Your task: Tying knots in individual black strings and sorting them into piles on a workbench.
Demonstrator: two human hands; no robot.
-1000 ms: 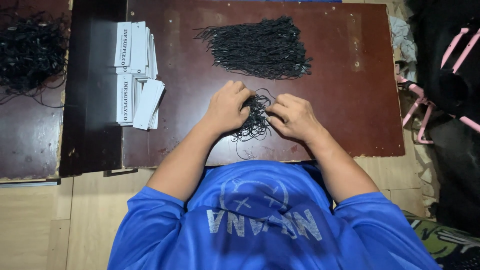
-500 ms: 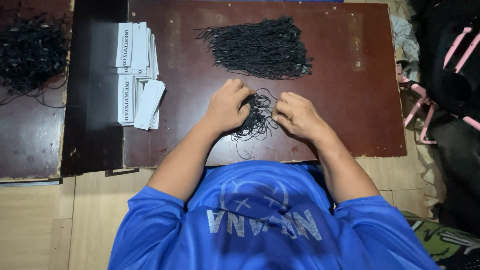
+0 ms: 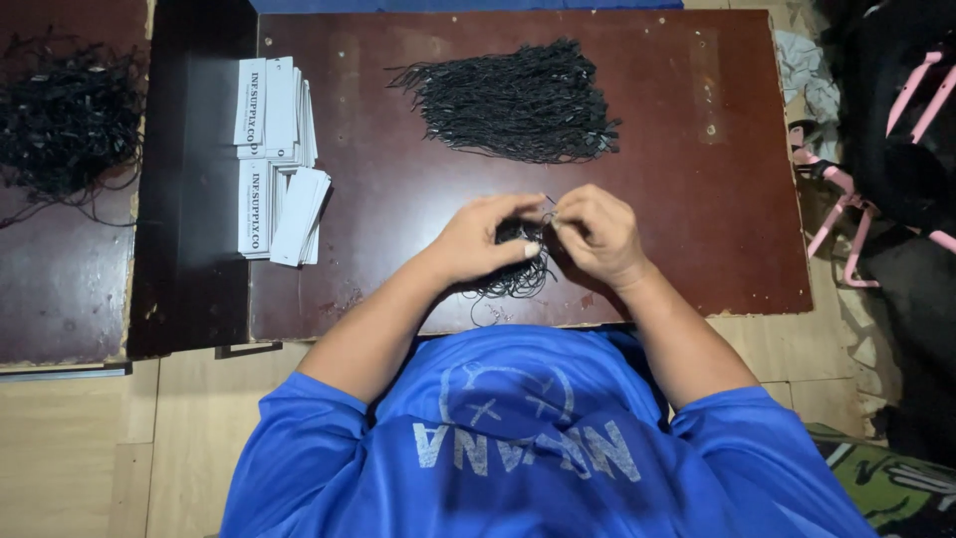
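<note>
Much of the small tangle of black cords (image 3: 513,274) was hidden beneath the two hands, which met near the centre of the reddish-brown worktop (image 3: 398,209). Only its loose lower loops showed, spilling toward six o'clock and close to the worktop's near edge. The left hand (image 3: 483,239) curled over the tangle with its fingertips pinched together, and the right hand (image 3: 595,234) faced it, thumb and forefinger pinched on a thin black strand; each grip was closed on cord, though the exact strand between the fingertips was too fine to make out.

At twelve o'clock from the hands lay a larger bundle of black cords (image 3: 513,100), straighter, laid roughly side by side, with frayed ends fanning to the left. At ten o'clock sat stacks of white card tags (image 3: 274,159), flat, rectangular and matte, their print small. Farther at nine o'clock, on a separate dark worktop, a wiry black heap (image 3: 65,120) was cut off by the picture's left edge. At three o'clock, pink tubular frames (image 3: 846,224) stood off the worktop, partly lost in shadow. The worktop's surface looked smooth and worn, chipped along its edges.
</note>
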